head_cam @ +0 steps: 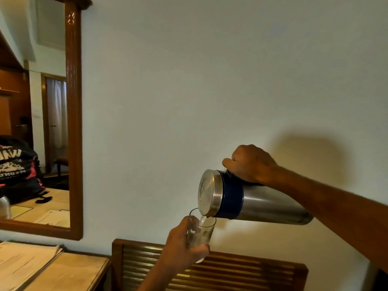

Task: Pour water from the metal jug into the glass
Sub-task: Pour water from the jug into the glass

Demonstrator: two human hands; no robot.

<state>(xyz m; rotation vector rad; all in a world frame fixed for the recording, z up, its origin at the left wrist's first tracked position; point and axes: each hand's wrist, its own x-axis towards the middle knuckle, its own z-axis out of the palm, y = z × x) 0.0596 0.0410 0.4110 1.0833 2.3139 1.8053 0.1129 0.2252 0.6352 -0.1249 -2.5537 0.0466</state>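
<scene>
Head view | right hand [251, 163] tips metal jug [249, 199] | left hand [184, 246] holds glass [200, 231] beneath

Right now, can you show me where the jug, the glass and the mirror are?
jug [262, 203]: head view, on its shiny steel body.
glass [199, 229]: head view, on its clear side, above the left hand's fingers.
mirror [73, 122]: head view, on the right side of its brown wooden frame.

jug [262, 201] right of and above glass [200, 229] — mirror [73, 122] far left; chair back [231, 267] below
</scene>
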